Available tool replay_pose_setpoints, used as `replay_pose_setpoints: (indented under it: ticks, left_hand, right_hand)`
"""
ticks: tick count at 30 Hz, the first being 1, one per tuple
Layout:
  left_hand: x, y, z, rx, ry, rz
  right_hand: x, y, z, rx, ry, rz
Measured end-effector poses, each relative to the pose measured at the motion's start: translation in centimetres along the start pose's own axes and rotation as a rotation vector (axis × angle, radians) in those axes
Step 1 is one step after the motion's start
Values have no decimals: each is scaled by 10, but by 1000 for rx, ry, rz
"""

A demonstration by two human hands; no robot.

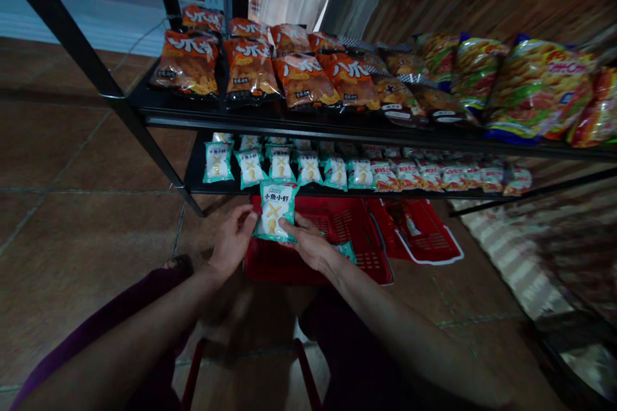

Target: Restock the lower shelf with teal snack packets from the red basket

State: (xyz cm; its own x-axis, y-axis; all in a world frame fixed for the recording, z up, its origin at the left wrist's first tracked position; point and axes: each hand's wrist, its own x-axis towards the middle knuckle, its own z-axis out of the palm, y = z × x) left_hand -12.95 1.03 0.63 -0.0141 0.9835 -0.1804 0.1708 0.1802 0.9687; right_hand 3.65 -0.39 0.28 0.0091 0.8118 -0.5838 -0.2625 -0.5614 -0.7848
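A white and mint-green snack bag (274,209) with yellow pictures and dark lettering is held upright in front of the lower shelf. My right hand (311,241) grips its lower right side, with the thumb across the front and the other fingers behind. At the bag's left edge, my left hand (234,237) has its fingers curled in and its thumb against the edge. Below the bag stands a red plastic basket (371,250), and another green bag (346,250) lies in it, partly hidden by my right hand.
Matching green bags (250,167) and red-white packets (434,175) line the lower shelf. Orange chip bags (250,70) and larger colourful bags (535,90) fill the black upper shelf (289,122). A second red basket (436,241) with a white handle stands at the right. A slanted shelf post (139,135) rises at the left.
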Motion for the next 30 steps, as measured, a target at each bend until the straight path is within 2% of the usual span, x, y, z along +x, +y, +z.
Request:
replay_pose_setpoints:
  ticks: [3, 6, 12, 16, 21, 26, 30]
  left_hand:
    - [10, 4, -4, -416, -48, -371]
    - [15, 6, -5, -626, -115, -504]
    - [18, 6, -5, -780, 39, -566]
    - [21, 6, -6, -751, 160, -572]
    - [24, 1, -10, -678, 135, -591]
    - [22, 1, -12, -713, 117, -608]
    - [21, 1, -14, -680, 184, -601]
  right_hand:
    - [-1, 4, 4, -79, -58, 46]
    - [-2, 5, 9, -100, -150, 115]
    - [-6, 2, 20, 3, -278, 139]
    - [-6, 5, 27, 43, -265, 119]
    - [-5, 12, 31, -37, -227, 80]
    - [-4, 21, 32, -105, -232, 105]
    - [-3, 30, 34, -122, -246, 134]
